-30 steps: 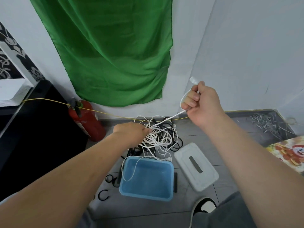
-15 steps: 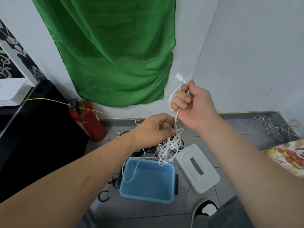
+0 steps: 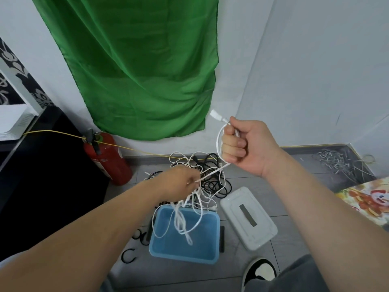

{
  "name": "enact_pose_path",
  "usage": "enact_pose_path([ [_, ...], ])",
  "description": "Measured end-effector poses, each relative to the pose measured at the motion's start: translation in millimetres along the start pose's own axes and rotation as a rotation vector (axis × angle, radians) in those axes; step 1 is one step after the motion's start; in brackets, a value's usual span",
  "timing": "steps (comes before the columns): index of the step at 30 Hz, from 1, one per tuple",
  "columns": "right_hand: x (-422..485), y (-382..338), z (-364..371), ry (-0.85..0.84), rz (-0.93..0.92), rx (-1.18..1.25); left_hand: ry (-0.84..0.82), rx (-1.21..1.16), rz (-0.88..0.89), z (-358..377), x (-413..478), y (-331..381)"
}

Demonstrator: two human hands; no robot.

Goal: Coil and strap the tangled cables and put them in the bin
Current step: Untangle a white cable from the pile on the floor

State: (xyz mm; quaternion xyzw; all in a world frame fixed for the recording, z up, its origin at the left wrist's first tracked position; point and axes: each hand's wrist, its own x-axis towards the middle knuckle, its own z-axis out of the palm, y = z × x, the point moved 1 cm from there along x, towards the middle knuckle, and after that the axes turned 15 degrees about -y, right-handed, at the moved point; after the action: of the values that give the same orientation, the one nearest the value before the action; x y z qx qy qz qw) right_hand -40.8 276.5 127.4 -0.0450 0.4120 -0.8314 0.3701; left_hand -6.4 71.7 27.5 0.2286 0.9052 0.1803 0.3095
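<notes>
White walls [image 3: 315,60] meet in a corner; a green cloth [image 3: 136,70] hangs on the left one; the floor [image 3: 179,277] is grey tile; a red fire extinguisher [image 3: 109,163] stands beside a black cabinet [image 3: 42,175]; a thin yellow cord [image 3: 52,131] runs across both; black-and-white patterned wallpaper [image 3: 12,66] shows far left.

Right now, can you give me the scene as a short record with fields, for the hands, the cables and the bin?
right hand: raised, grips white cable below its plug, one small loop made
left hand: lower, grips the white tangle
white cable: taut between hands; loose loops hang over the bin
black cables: heap on floor behind bin, not coiled
bin: blue, open, on floor
lid: white, on floor right of bin
extinguisher: red, by wall, left
</notes>
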Motion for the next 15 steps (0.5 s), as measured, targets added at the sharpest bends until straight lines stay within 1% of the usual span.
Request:
enact_pose_path([
  [2,-9.3,-1.3,-3.9,-0.043,0.154,-0.151,0.024,0.129,-0.108,-6.7,-6.5,-11.4],
  [5,-18.2,7.0,-3.9,-0.075,0.443,-0.496,0.14,0.174,-0.193,-19.7,-10.0,-17.6],
  [8,-17.0,28.0,1.1,-0.111,0.722,-0.843,0.301,0.058,-0.19,-36.1,-12.9,-3.8],
  [10,-11.3,40.1,4.7,-0.094,0.846,-1.007,0.389,-0.062,-0.15,-46.0,-15.1,8.0],
  [11,-7.3,44.6,5.9,-0.055,0.855,-1.035,0.415,-0.086,-0.127,-49.9,-16.0,13.6],
  [12,-3.1,46.6,5.7,0.007,0.815,-1.02,0.43,-0.096,-0.111,-52.9,-17.1,19.4],
  [13,1.0,46.3,4.7,0.079,0.737,-0.962,0.439,-0.109,-0.093,-54.2,-18.0,24.6],
  [15,8.8,42.5,2.3,0.171,0.558,-0.744,0.449,-0.146,-0.042,-54.6,-18.1,30.6],
])
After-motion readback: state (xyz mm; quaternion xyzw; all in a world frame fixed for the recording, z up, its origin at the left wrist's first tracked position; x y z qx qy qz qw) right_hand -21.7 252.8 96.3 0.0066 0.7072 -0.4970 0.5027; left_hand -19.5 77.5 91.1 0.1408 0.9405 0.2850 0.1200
